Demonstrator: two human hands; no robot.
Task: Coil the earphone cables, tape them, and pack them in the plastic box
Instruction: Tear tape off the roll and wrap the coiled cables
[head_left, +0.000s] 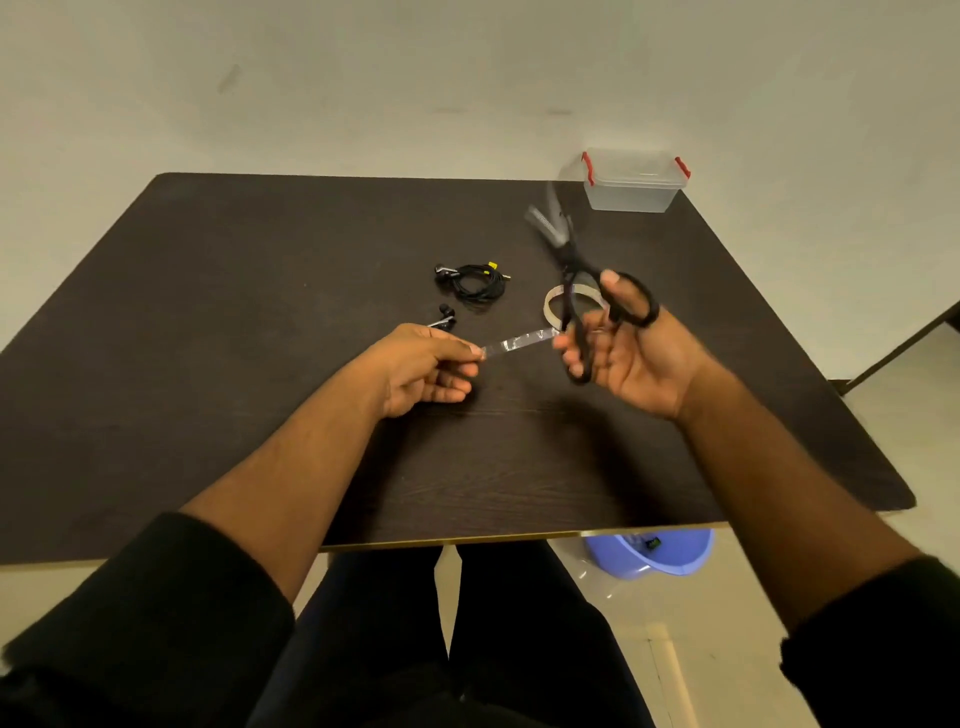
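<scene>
Open table (208, 364) left of earphones (470, 283)

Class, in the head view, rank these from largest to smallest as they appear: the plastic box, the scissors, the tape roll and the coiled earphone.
1. Scissors, though nearer the camera and raised.
2. Plastic box, farthest away.
3. Coiled earphone and tape roll: too alike to rank.

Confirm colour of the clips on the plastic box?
Red. The clips sit at both ends of the clear plastic box, seen in the head view.
</scene>
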